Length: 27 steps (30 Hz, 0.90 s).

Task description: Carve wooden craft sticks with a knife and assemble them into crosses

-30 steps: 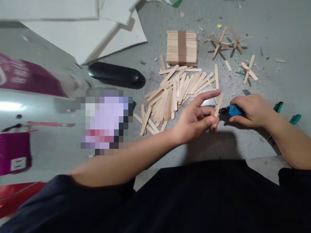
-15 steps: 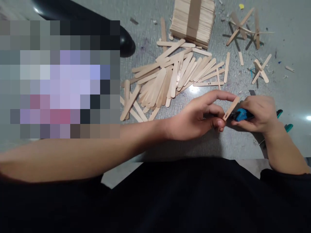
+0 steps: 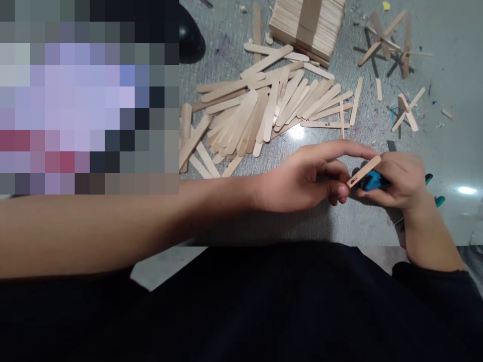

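Note:
Between its thumb and fingers my left hand [image 3: 320, 176] holds a wooden craft stick [image 3: 365, 171] with a slot cut near its lower end. My left index finger stretches along to the stick's upper end. Right beside it, my right hand [image 3: 402, 176] is closed around a blue-and-black hand tool [image 3: 373, 182], and the tool's tip is hidden behind the stick. Whether it is a cutter or pliers I cannot make out. A heap of loose craft sticks [image 3: 241, 120] lies just beyond my left hand.
A banded bundle of craft sticks [image 3: 328, 30] stands at the back. Crossed-stick pieces [image 3: 383, 40] stand at the back right, with a smaller crossed-stick piece [image 3: 407, 110] nearer. Scraps litter the table [image 3: 453, 151]. A green-handled item [image 3: 439, 201] is partly behind my right wrist.
The stick has tilted flatter, its upper end swinging right and down, and its slotted face shows more. The camera view has shifted slightly. Both hands keep their holds.

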Each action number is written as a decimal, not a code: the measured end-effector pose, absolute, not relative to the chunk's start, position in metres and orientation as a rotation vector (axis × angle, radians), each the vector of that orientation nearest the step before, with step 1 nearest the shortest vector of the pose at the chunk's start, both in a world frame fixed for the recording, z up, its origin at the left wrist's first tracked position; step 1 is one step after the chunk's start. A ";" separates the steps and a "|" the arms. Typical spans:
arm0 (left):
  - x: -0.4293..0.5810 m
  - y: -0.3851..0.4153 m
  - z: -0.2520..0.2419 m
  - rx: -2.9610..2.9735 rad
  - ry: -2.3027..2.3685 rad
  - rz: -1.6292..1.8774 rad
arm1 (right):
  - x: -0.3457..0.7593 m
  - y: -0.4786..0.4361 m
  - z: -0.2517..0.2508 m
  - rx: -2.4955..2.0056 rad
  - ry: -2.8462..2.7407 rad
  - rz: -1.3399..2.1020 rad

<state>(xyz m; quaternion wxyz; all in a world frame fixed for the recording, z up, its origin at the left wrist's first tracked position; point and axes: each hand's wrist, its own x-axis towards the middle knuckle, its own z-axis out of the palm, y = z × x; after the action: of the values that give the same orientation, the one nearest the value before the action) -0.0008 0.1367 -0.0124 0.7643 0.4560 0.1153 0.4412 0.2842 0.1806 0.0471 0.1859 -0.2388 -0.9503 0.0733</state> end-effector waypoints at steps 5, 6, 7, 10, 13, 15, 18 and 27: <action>-0.002 0.134 -0.013 1.032 0.273 0.929 | 0.293 0.181 0.046 -0.769 -2.786 0.314; -0.002 0.133 -0.011 1.049 0.287 0.920 | 0.295 0.182 0.047 -0.776 -2.807 0.347; -0.003 0.133 -0.009 1.059 0.301 0.914 | 0.296 0.182 0.047 -0.774 -2.822 0.372; -0.003 0.132 -0.003 1.063 0.330 0.894 | 0.294 0.183 0.049 -0.730 -2.820 0.386; -0.002 0.132 0.000 1.059 0.338 0.891 | 0.289 0.184 0.050 -0.644 -2.753 0.384; -0.001 0.133 0.000 1.064 0.320 0.903 | 0.288 0.183 0.050 -0.631 -2.728 0.390; 0.001 0.133 -0.002 1.070 0.296 0.932 | 0.293 0.181 0.051 -0.734 -2.791 0.396; 0.003 0.128 -0.009 1.047 0.304 0.956 | 0.296 0.179 0.049 -0.842 -2.822 0.310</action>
<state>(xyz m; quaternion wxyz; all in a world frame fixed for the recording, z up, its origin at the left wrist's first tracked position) 0.0034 0.1283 -0.0087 0.7485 0.4788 0.1390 0.4374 0.2956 0.1791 0.0493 0.0900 -0.2833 -0.9491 0.1041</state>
